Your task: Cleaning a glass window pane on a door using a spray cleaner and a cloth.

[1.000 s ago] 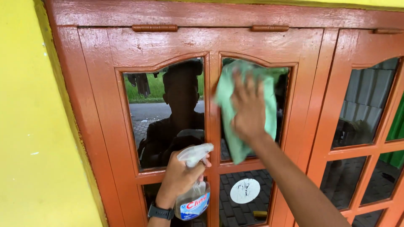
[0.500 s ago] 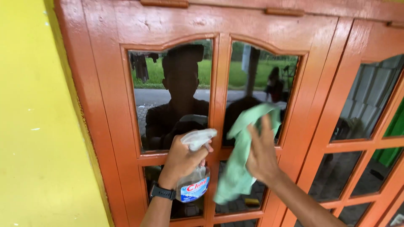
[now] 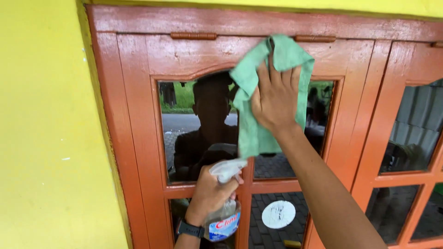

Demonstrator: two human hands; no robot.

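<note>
Nearest to you is your left hand [image 3: 210, 193], clenched around the neck of one clear spray bottle [image 3: 224, 216] with a pale trigger head. It sits low against the orange window frame [image 3: 134, 138], in front of the upright bar that parts the two top panes. A dark watch [image 3: 190, 229] wraps that wrist, just below the hand.

Further out, your right hand [image 3: 275, 99] is spread flat with fingers open, pressing one green cloth [image 3: 258, 92] against the window frame. The hand lies on the cloth at the head of the right top pane, above and to the right of the bottle. The cloth's upper edge reaches the frame's top rail, and its tail hangs down over the upright bar and the glass beside it.

On the sash you work at, four panes show: two arched ones above, two below, cut off by the picture's edge. The lower right pane carries one round white sticker [image 3: 278, 214]. Two small wooden hinges [image 3: 194, 35] sit on the top rail, and the cloth touches the right one. A second sash stands to the right of the frame. A yellow wall [image 3: 46, 138] borders the frame on its left.
</note>
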